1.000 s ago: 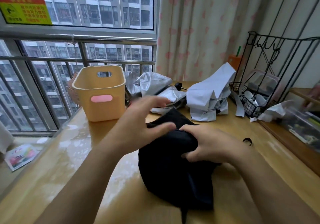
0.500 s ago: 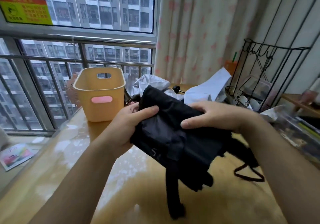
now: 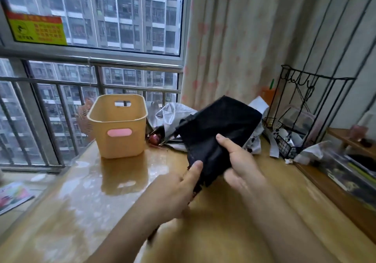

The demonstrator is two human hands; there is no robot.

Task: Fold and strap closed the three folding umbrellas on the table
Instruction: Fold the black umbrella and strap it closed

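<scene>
Glossy desk (image 3: 122,212) by the window: since a moment ago you have raised the black umbrella (image 3: 219,132) off level, tilting it far-right. Your left hand (image 3: 173,193) pinches its near edge and your right hand (image 3: 242,167) curls round the bundle; strapping probably comes next

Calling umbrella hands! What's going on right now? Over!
Left hand and right hand both grip the black umbrella, held above the table. Strap not in sight. White umbrellas lie loose behind, nothing blocking.

Basket (image 3: 118,132) left on table (image 3: 85,212), apparently two umbrellas (image 3: 173,114) behind held umbrella (image 3: 219,128), rack (image 3: 286,148) right.
</scene>
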